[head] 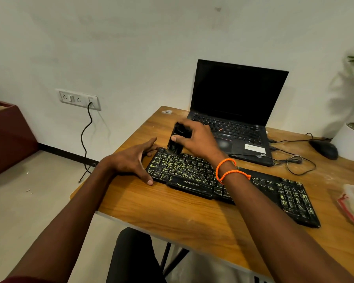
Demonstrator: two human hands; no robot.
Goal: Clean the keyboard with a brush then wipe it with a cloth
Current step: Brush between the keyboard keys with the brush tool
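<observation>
Two hands: left hand spread, steadying one keyboard; right hand fingers gripping one brush.

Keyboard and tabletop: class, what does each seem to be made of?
Keyboard: probably moulded black plastic, slightly glossy, with yellowish grime between keys. Tabletop: wood or wood-look laminate, showing brown grain lines and a soft sheen.

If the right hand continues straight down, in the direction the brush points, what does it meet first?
Most likely the keyboard: the right hand holds the brush bristles-down over its far left corner, and the bristles look at or just above the top key row. Depth is uncertain.
</observation>
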